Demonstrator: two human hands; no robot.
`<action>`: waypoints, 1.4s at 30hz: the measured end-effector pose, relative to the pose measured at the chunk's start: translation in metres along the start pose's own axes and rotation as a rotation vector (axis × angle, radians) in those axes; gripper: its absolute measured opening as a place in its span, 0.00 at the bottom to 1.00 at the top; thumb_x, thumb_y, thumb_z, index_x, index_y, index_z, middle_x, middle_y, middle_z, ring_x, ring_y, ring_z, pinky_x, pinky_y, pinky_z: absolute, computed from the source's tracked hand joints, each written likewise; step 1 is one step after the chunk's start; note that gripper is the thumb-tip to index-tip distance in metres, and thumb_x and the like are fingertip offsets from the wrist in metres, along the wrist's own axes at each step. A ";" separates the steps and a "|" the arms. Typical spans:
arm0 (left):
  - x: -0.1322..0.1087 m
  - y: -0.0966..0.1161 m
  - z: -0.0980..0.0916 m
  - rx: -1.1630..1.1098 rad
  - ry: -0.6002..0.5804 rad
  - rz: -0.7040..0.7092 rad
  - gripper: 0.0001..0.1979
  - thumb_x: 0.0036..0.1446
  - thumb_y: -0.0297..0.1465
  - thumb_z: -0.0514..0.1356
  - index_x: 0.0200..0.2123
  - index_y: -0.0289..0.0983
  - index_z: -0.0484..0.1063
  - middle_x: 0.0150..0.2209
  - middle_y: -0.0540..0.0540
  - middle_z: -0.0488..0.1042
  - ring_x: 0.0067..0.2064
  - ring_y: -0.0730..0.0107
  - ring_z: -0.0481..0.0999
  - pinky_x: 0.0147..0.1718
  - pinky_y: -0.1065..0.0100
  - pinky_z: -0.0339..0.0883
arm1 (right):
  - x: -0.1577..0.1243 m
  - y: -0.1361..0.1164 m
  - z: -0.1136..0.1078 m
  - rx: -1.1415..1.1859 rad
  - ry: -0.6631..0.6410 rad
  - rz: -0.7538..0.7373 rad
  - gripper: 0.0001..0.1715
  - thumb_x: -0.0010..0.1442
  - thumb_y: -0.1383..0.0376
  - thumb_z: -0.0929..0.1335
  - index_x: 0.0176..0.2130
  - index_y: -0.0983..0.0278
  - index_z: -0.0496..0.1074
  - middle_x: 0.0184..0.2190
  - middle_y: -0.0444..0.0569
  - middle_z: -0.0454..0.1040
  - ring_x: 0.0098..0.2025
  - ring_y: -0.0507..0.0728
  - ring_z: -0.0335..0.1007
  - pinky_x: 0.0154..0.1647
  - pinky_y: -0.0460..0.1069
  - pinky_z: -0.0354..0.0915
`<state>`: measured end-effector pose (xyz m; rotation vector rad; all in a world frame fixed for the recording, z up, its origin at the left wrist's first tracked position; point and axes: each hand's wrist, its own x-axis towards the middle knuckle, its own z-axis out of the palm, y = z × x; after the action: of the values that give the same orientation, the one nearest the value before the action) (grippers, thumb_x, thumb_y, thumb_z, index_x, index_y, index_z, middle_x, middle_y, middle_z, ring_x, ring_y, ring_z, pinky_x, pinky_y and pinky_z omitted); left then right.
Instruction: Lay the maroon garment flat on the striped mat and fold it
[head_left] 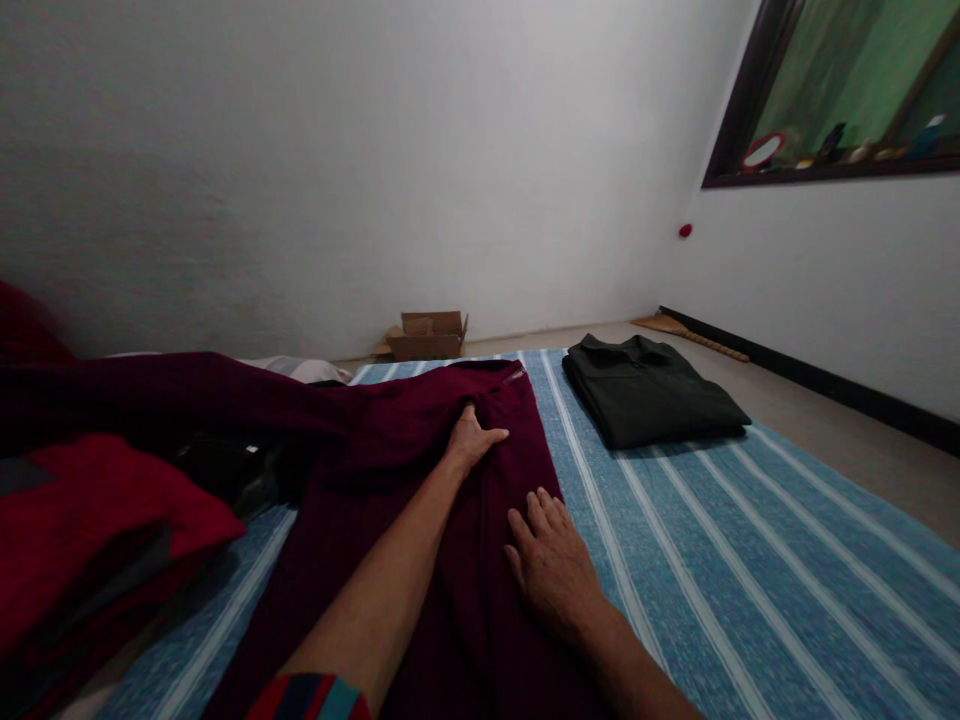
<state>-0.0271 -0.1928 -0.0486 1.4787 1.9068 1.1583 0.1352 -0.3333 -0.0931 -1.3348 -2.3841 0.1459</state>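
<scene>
A maroon garment lies spread on the blue striped bedsheet. One long part, a sleeve or a leg, stretches off to the left; which kind of garment it is I cannot tell. My left hand reaches to its upper part, thumb spread to the right, with most fingertips hidden at a fold of the cloth. Nearer to me, my right hand rests flat along the garment's right side, fingers apart, holding nothing.
A dark folded collared garment sits at the bed's far right. Red clothing with grey patches is heaped on the left, near a black item. Beyond the bed are an opened cardboard box, a broom and a window.
</scene>
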 end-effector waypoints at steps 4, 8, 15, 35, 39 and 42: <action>-0.003 0.001 0.003 -0.010 0.023 0.016 0.40 0.36 0.27 0.70 0.55 0.31 0.58 0.48 0.38 0.71 0.49 0.58 0.71 0.47 0.65 0.63 | 0.001 0.000 -0.003 -0.016 -0.015 -0.005 0.25 0.63 0.59 0.60 0.57 0.67 0.64 0.59 0.62 0.59 0.63 0.67 0.46 0.60 0.63 0.48; -0.002 0.000 0.009 0.006 0.047 -0.081 0.37 0.32 0.24 0.70 0.50 0.33 0.63 0.43 0.40 0.74 0.45 0.57 0.73 0.44 0.64 0.64 | 0.001 0.000 -0.004 -0.019 -0.021 -0.004 0.25 0.63 0.59 0.60 0.57 0.67 0.64 0.59 0.62 0.59 0.63 0.68 0.46 0.60 0.62 0.49; -0.002 -0.002 0.009 -0.167 -0.008 -0.121 0.26 0.37 0.30 0.70 0.42 0.34 0.66 0.39 0.44 0.74 0.39 0.64 0.74 0.37 0.68 0.68 | 0.001 0.000 -0.004 -0.011 -0.016 -0.005 0.26 0.63 0.59 0.60 0.57 0.67 0.63 0.59 0.63 0.58 0.64 0.67 0.45 0.60 0.62 0.49; -0.079 0.025 -0.004 0.803 -0.089 0.382 0.11 0.60 0.31 0.50 0.44 0.36 0.66 0.44 0.39 0.72 0.48 0.58 0.70 0.46 0.62 0.63 | 0.001 0.002 -0.003 0.012 -0.022 -0.003 0.26 0.62 0.61 0.61 0.57 0.69 0.63 0.59 0.64 0.58 0.64 0.67 0.45 0.61 0.61 0.47; -0.093 -0.004 0.005 0.794 -0.315 0.556 0.16 0.61 0.27 0.47 0.52 0.35 0.63 0.55 0.40 0.66 0.57 0.63 0.64 0.54 0.61 0.58 | 0.002 0.002 -0.001 0.031 0.030 -0.009 0.22 0.60 0.62 0.63 0.53 0.67 0.66 0.57 0.60 0.62 0.62 0.65 0.50 0.60 0.61 0.49; -0.093 -0.023 0.007 0.810 -0.341 0.534 0.19 0.62 0.26 0.44 0.55 0.36 0.61 0.60 0.40 0.60 0.61 0.64 0.57 0.58 0.58 0.53 | 0.005 0.011 -0.014 0.110 0.115 -0.043 0.13 0.60 0.64 0.62 0.43 0.63 0.72 0.49 0.54 0.70 0.55 0.60 0.62 0.58 0.59 0.53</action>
<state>-0.0045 -0.2791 -0.0837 2.5266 1.8612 0.2182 0.1473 -0.3242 -0.0821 -1.2079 -2.2727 0.1809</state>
